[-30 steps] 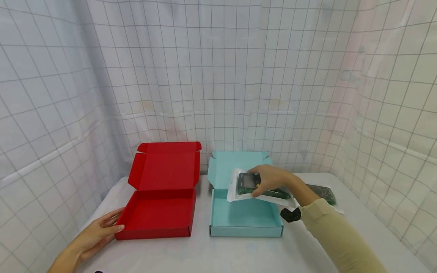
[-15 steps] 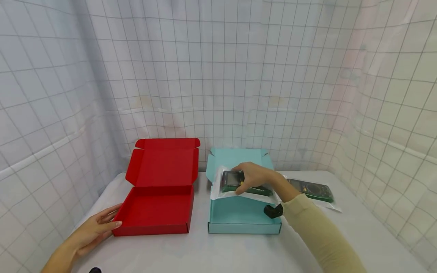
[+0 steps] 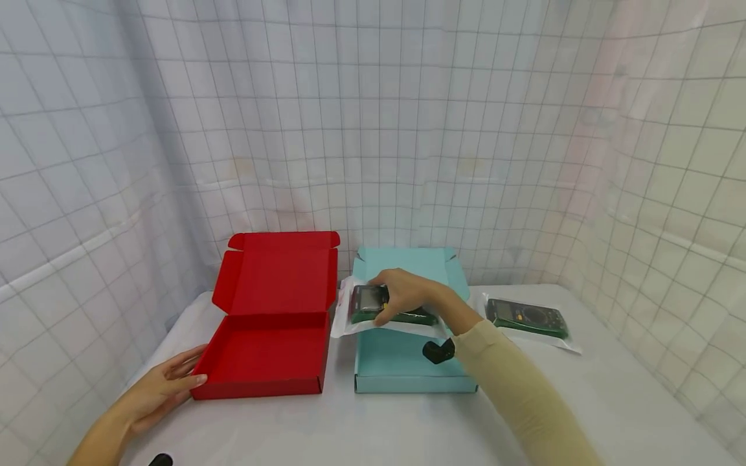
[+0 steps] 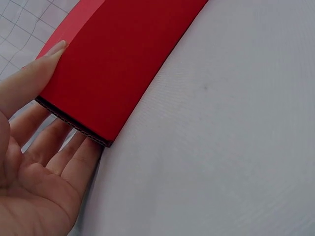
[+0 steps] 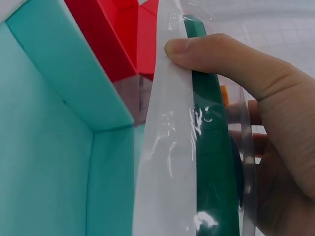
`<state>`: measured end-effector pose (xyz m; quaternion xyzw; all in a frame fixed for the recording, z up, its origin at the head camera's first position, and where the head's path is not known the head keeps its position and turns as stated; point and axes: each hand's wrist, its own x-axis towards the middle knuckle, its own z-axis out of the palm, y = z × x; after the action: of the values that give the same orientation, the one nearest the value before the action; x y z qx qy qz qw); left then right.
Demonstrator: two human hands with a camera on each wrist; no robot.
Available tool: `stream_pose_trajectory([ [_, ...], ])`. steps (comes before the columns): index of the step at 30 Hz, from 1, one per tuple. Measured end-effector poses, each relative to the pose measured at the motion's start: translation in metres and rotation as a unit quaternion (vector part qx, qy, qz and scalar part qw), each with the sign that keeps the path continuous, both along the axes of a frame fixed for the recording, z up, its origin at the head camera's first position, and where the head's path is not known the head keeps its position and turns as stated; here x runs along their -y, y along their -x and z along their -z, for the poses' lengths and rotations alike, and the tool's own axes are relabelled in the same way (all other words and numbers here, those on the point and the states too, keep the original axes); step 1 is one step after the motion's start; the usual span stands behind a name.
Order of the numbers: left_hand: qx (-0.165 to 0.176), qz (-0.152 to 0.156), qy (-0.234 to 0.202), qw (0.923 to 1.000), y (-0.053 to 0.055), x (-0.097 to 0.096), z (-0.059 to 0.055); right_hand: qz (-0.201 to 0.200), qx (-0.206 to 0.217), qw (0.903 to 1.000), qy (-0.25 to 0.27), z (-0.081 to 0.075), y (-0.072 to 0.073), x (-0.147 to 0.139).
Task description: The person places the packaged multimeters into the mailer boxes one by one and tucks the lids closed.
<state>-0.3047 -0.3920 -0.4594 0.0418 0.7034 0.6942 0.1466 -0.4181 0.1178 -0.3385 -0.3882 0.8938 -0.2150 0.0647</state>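
Note:
In the head view my right hand (image 3: 402,294) grips a digital multimeter (image 3: 368,299) sealed in a clear and white plastic bag, above the light blue box (image 3: 408,383). The right wrist view shows the thumb on the bag's white side and the fingers on the other side of the green-edged multimeter (image 5: 214,147). My left hand (image 3: 157,391) holds the front left corner of the open red box (image 3: 262,387). In the left wrist view its thumb lies on the red wall (image 4: 108,64), with the fingers partly hidden behind the box's edge.
A second bagged multimeter (image 3: 527,317) lies on the white table (image 3: 326,427) at the right. Both boxes have their lids raised, the red lid (image 3: 282,272) left of the light blue lid (image 3: 402,262). A white gridded curtain (image 3: 373,129) surrounds the table.
My right hand has carried the bagged multimeter leftward over the light blue box, toward the red one. The second multimeter has come into fuller view. My left hand stays at the red box's corner.

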Motion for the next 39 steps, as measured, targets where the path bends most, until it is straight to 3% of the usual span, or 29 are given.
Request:
stream_pose_trajectory([
  [9,-0.018,0.016,-0.008,0.9997,-0.001,0.002,0.001,-0.027,-0.005,0.9995,-0.012,-0.002,-0.003,0.041],
  [16,-0.021,0.026,-0.030,0.9990,-0.003,0.007,0.001,-0.072,0.004,0.9971,-0.022,-0.004,-0.003,0.076],
  [19,-0.020,0.035,-0.035,0.9986,-0.004,0.009,0.003,-0.073,0.000,0.9966,-0.037,-0.003,-0.005,0.089],
  [24,-0.014,0.014,-0.015,0.9997,-0.004,0.013,0.000,-0.079,-0.012,0.9955,-0.050,-0.005,-0.005,0.113],
  [28,-0.007,0.017,-0.020,0.9996,-0.007,0.016,-0.003,-0.077,-0.013,0.9952,-0.059,-0.004,-0.007,0.132],
  [36,-0.022,0.024,-0.023,0.9992,-0.004,0.006,0.001,-0.053,-0.007,0.9956,-0.077,0.005,-0.012,0.154],
  [39,-0.024,0.012,-0.020,0.9994,-0.003,0.003,0.003,-0.042,-0.014,0.9953,-0.086,0.006,-0.015,0.164],
])
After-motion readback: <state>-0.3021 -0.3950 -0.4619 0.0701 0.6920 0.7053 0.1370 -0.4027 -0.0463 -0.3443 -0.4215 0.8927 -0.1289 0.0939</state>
